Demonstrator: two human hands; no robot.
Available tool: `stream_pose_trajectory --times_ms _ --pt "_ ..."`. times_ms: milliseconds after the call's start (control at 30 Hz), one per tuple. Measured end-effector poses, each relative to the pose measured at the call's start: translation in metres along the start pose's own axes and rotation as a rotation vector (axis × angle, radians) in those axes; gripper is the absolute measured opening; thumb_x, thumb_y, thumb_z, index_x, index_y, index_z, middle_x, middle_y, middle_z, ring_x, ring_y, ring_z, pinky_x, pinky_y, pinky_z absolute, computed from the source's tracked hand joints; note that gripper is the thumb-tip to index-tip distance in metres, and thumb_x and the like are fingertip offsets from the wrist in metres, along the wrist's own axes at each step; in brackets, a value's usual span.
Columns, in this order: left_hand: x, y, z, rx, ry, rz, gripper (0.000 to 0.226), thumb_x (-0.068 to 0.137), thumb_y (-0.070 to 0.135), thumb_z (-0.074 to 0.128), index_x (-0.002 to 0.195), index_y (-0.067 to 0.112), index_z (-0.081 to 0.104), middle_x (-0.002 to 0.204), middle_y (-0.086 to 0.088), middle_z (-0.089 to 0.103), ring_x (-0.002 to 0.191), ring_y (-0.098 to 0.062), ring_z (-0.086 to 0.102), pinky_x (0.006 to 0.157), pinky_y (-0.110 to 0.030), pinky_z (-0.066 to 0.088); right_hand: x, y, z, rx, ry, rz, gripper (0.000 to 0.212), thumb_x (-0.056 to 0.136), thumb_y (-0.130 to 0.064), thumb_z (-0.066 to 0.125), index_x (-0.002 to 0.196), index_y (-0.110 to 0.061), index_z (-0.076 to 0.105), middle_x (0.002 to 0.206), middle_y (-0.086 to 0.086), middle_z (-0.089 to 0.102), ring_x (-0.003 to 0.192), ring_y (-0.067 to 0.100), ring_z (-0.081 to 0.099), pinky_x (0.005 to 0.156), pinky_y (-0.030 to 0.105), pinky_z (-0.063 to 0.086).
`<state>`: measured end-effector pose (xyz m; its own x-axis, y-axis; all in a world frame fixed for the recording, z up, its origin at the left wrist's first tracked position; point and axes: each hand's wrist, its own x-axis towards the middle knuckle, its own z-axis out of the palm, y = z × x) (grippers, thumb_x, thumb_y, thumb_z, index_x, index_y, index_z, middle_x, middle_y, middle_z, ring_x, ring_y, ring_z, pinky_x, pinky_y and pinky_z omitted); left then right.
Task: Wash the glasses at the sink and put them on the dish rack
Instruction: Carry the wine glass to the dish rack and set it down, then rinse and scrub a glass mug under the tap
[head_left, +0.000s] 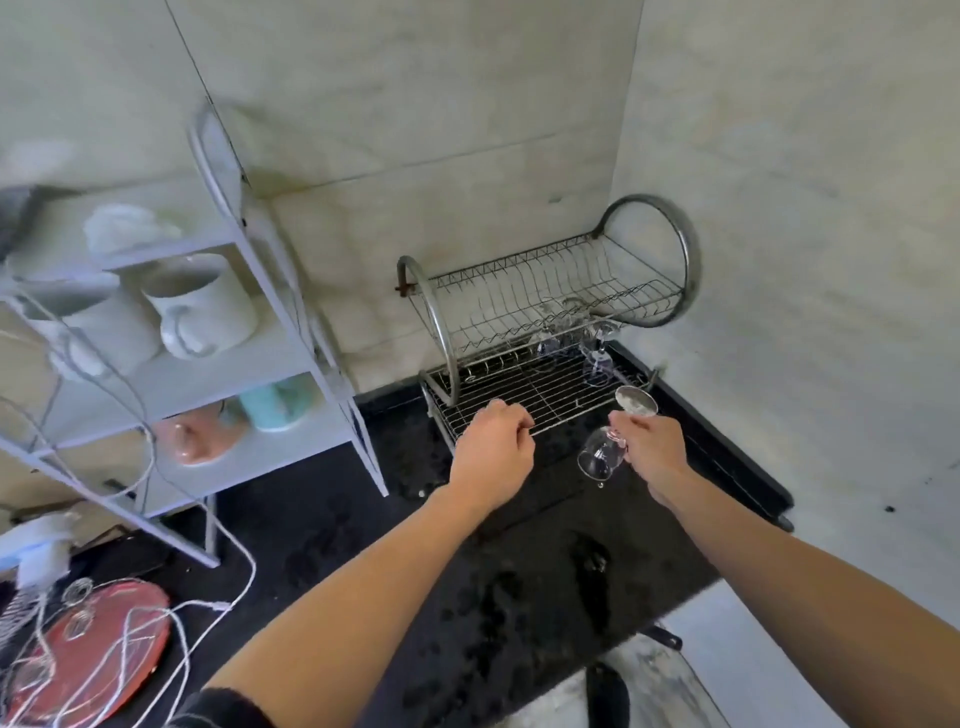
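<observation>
Red round tray (98, 660) lies at far left, white cords (253, 567) trailing across it. White shelf unit (171, 387) beside it carries mugs (200, 306). Black surface (363, 519) runs beneath both arms.

Left grip (493, 452): fingers curled, nothing visible in it, at the front edge of the metal dish rack (550, 296); contact cannot be confirmed. Two glasses (597, 361) sit on the rack's lower tier, blurred.

Right grip (654, 449): fingers closed on the stem of a wine glass (602, 454). The glass is tilted with its foot uppermost and its bowl down and to the left, just in front of the rack, above the surface.
</observation>
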<state>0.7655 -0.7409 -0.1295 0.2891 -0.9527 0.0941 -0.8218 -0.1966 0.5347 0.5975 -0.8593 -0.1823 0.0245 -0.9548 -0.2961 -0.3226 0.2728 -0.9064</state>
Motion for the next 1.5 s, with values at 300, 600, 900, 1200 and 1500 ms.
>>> stream_pose_trajectory --times_ms 300,600,900,1200,1500 --pt "0.112 -0.009 0.033 0.336 0.400 -0.027 0.025 0.090 0.022 0.055 0.109 0.009 0.066 0.111 -0.011 0.060 0.103 -0.030 0.057 0.087 -0.042 0.048 0.154 -0.013 0.052 -0.128 -0.166 -0.072 0.024 0.087 -0.026 0.071 0.098 -0.005 0.074 0.095 0.010 0.070 0.087 0.024 0.063 0.086 0.038 0.049" --pt "0.111 -0.015 0.049 0.506 0.391 -0.113 0.033 0.096 0.029 0.045 0.118 0.010 0.062 0.120 -0.012 0.060 0.113 -0.032 0.055 0.096 -0.045 0.042 0.213 -0.014 0.094 -0.274 -0.239 -0.080 0.016 0.094 -0.007 0.057 0.095 0.007 0.065 0.096 0.016 0.061 0.099 0.031 0.060 0.069 0.015 0.043" --pt "0.107 -0.011 0.048 0.496 0.418 -0.074 0.034 0.097 0.027 0.044 0.117 0.008 0.062 0.118 -0.013 0.061 0.112 -0.032 0.056 0.094 -0.044 0.042 0.217 -0.005 0.093 -0.357 -0.226 -0.240 0.010 0.092 -0.014 0.063 0.084 -0.008 0.064 0.077 0.003 0.058 0.077 0.020 0.051 0.065 0.028 0.037" --pt "0.075 0.007 0.027 0.336 0.460 -0.066 0.025 0.085 0.018 0.059 0.108 0.009 0.066 0.116 -0.011 0.060 0.109 -0.029 0.055 0.094 -0.042 0.045 0.173 0.000 0.068 -0.589 -0.277 -0.366 0.051 0.092 -0.024 0.063 0.137 -0.004 0.049 0.130 0.016 0.058 0.114 0.034 0.058 0.094 0.041 0.047" --pt "-0.127 -0.004 0.004 0.277 0.158 -0.474 0.022 0.096 0.028 0.042 0.104 0.017 0.059 0.097 0.000 0.061 0.087 -0.023 0.059 0.067 -0.033 0.043 0.004 0.029 0.066 -0.771 -0.517 -0.586 0.022 0.094 -0.032 0.055 0.108 -0.023 0.069 0.104 -0.001 0.072 0.098 0.025 0.064 0.078 0.032 0.049"
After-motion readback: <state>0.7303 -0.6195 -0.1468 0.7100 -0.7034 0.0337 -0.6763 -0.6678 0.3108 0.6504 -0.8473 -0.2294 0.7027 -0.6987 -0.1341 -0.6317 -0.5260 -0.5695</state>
